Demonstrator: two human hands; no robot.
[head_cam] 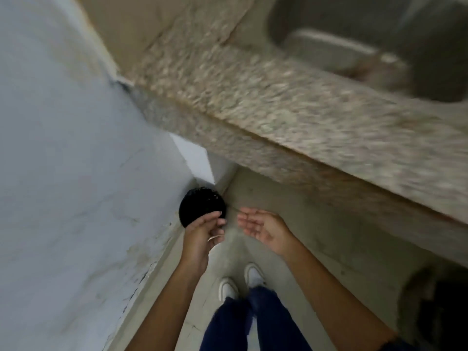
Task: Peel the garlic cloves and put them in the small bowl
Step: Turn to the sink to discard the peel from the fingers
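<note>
Speckled granite desk (pixel 291 107) overhangs a black bin (pixel 200 206) on the floor. Left hand (pixel 202 234) and right hand (pixel 263 226) hover above it, each grip released, likely shedding peel. Garlic and bowl: not visible.

1. Speckled granite counter (pixel 291 107), blurred; sink basin (pixel 367 41) at its far right.
2. Grey-white wall (pixel 55 148), left.
3. Round black bin (pixel 200 203) on concrete floor (pixel 316 236), in wall corner.
4. White shoes (pixel 240 281), blue trousers (pixel 253 323).
</note>
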